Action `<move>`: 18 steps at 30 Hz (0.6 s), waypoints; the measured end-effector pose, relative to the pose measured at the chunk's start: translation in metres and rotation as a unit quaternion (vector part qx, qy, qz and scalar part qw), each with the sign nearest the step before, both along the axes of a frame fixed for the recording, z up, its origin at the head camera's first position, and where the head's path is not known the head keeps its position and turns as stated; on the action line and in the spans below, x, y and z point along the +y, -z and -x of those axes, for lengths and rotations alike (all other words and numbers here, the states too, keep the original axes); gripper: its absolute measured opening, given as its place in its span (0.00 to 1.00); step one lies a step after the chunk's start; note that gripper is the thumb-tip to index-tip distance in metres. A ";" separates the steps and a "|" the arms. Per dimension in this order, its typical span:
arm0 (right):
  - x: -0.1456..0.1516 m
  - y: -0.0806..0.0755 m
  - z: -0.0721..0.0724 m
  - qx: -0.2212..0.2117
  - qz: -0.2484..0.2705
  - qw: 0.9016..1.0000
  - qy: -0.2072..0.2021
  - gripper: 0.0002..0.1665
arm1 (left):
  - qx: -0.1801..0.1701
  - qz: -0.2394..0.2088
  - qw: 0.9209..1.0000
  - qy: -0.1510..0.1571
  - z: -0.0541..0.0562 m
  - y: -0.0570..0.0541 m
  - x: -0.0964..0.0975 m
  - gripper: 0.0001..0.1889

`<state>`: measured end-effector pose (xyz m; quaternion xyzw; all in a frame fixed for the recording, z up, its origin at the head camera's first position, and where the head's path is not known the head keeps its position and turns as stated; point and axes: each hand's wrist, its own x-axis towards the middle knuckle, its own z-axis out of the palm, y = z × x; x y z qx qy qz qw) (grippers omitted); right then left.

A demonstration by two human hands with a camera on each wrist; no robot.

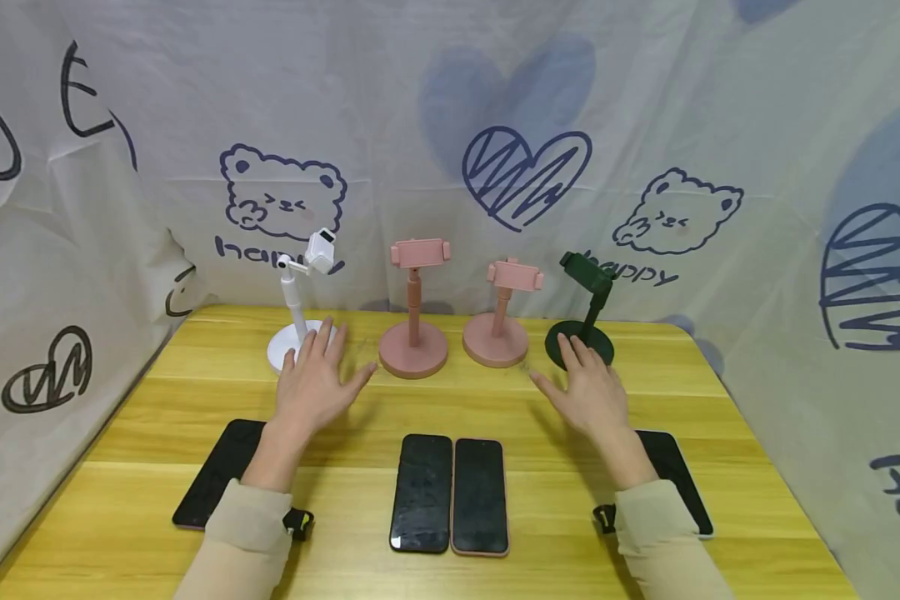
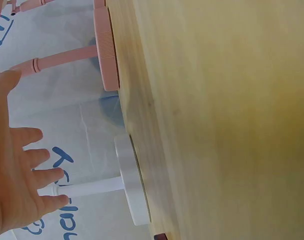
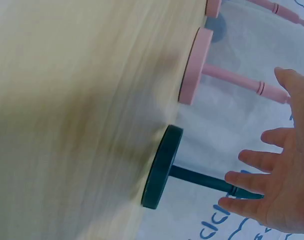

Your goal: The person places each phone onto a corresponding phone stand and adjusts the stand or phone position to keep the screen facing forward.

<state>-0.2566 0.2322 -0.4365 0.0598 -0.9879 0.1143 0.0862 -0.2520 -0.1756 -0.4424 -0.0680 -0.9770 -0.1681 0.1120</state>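
Observation:
My left hand [image 1: 312, 383] hovers over the table with fingers spread, nearest to the white phone stand [image 1: 292, 292], whose round base it partly hides in the head view. My right hand [image 1: 588, 387], also spread and holding nothing, is in front of the dark green phone stand [image 1: 591, 283]. Between them stand a taller pink phone stand [image 1: 414, 350] and a shorter pink phone stand [image 1: 497, 340]. Both wrist views show the fingers apart from the stands' bases, with the white base [image 2: 131, 180] and the green base [image 3: 162, 167] resting on the table.
Two dark-screened phones lie side by side at the front middle: a black phone [image 1: 422, 492] and a pink-edged phone [image 1: 480, 496]. Another phone [image 1: 221, 475] lies partly under the left forearm, and a white-edged phone [image 1: 678, 479] beside the right. A printed cloth [image 1: 390, 100] hangs behind the table.

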 end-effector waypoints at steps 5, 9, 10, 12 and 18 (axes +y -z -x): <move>-0.012 -0.008 -0.003 0.026 0.022 0.999 -0.004 0.51 | 0.077 -0.043 0.996 -0.008 0.000 -0.004 0.001 0.39; -0.025 -0.017 -0.006 0.052 0.044 0.997 -0.020 0.48 | 0.163 -0.096 0.982 -0.021 0.004 -0.006 0.002 0.32; -0.028 -0.019 -0.007 0.064 0.050 0.996 -0.028 0.46 | 0.183 -0.109 0.977 -0.024 0.005 -0.006 0.002 0.30; -0.037 -0.024 -0.008 0.092 0.071 0.992 -0.052 0.41 | 0.217 -0.134 0.966 -0.031 0.008 -0.007 0.002 0.27; -0.073 -0.042 -0.007 0.159 0.146 0.964 -0.157 0.28 | 0.305 -0.211 0.925 -0.088 0.020 -0.011 0.000 0.17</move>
